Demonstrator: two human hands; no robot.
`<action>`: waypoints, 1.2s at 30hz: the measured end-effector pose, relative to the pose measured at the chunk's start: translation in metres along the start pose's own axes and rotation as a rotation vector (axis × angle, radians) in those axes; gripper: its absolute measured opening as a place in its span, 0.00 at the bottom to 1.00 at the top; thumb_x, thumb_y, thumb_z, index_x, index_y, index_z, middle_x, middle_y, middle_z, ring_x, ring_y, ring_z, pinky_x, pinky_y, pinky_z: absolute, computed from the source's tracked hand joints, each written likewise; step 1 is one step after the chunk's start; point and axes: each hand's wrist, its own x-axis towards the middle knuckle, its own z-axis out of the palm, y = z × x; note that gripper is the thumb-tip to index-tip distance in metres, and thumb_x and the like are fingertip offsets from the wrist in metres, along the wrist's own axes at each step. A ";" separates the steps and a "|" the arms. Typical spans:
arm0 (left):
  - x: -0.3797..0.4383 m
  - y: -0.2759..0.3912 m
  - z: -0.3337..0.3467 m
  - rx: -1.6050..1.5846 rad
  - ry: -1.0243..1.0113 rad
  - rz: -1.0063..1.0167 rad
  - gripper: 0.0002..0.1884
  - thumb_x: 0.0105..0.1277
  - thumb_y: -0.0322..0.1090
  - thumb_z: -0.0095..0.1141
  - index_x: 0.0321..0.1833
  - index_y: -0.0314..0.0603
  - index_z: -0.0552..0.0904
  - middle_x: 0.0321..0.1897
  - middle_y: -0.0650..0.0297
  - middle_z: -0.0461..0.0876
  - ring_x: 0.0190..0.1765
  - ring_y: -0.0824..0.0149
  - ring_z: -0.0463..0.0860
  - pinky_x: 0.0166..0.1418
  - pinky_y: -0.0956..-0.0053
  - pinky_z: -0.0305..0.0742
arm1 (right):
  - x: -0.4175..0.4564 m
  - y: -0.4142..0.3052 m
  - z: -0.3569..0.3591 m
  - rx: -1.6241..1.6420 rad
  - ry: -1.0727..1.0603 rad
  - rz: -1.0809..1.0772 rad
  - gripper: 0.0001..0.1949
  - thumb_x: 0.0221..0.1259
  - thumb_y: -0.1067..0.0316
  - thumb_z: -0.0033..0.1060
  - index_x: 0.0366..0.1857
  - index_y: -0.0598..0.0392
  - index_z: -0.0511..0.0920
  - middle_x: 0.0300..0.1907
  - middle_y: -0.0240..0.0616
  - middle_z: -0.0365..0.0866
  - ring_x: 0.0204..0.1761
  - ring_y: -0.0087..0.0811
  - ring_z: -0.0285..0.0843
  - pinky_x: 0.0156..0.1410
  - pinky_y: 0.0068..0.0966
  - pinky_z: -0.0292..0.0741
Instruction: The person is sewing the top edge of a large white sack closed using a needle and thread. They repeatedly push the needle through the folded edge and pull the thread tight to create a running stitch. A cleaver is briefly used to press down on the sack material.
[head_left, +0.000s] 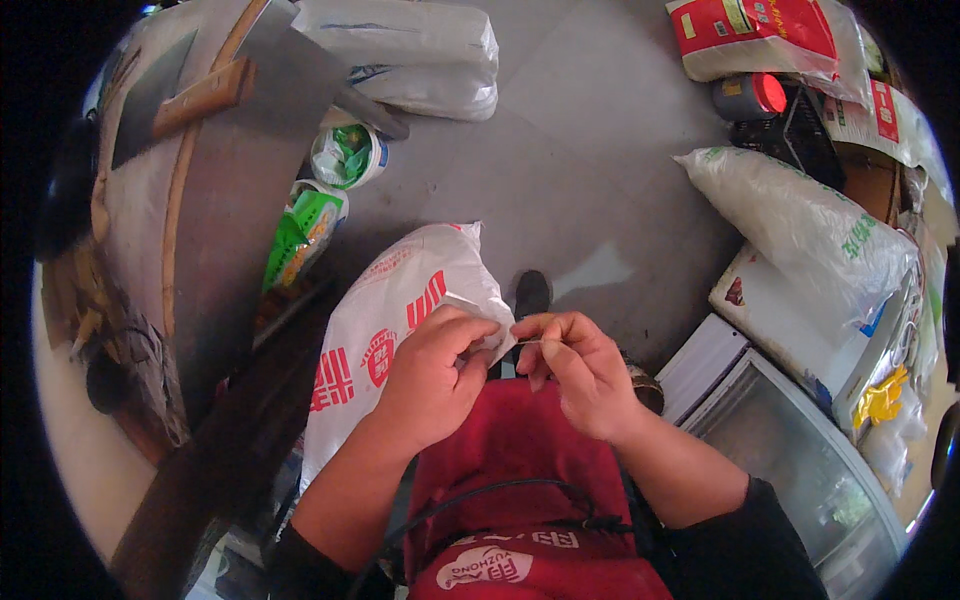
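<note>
A large white woven sack (375, 315) with red printing leans at the left of my lap. My left hand (450, 360) grips the sack's near top corner between thumb and fingers. Close beside it on the right, my right hand (574, 360) pinches a thin pale strand, perhaps the sack's stitching thread, at that corner. The strand's far end is too small to follow. Below both hands hangs a red apron (517, 442) with white printing and a dark cord across it.
A wooden-handled cleaver (202, 97) lies on the board at upper left. White tubs (349, 156) with green packets stand beside it, near wrapped white bundles (427, 56). On the right are a stuffed plastic sack (795, 217), a red-lidded jar (769, 93) and a glass-topped cabinet (795, 457).
</note>
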 end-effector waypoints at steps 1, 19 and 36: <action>0.002 0.000 -0.001 0.032 -0.025 0.009 0.08 0.62 0.22 0.60 0.44 0.34 0.82 0.40 0.54 0.82 0.41 0.53 0.85 0.45 0.65 0.79 | 0.002 0.003 0.001 0.148 0.044 0.047 0.02 0.76 0.71 0.47 0.43 0.55 0.71 0.45 0.37 0.80 0.44 0.27 0.80 0.48 0.27 0.79; 0.022 0.000 -0.004 0.088 -0.214 -0.113 0.05 0.62 0.24 0.61 0.40 0.33 0.82 0.38 0.55 0.83 0.41 0.56 0.85 0.46 0.66 0.79 | 0.009 0.035 0.005 0.270 0.035 0.143 0.06 0.71 0.74 0.62 0.44 0.60 0.75 0.40 0.36 0.83 0.41 0.25 0.83 0.52 0.25 0.81; 0.005 0.020 -0.052 -0.832 -0.149 -0.445 0.02 0.69 0.25 0.54 0.39 0.36 0.79 0.30 0.69 0.77 0.33 0.77 0.74 0.38 0.82 0.69 | 0.018 0.025 0.011 0.023 0.087 0.209 0.06 0.73 0.71 0.55 0.44 0.62 0.74 0.34 0.34 0.82 0.34 0.22 0.81 0.43 0.22 0.80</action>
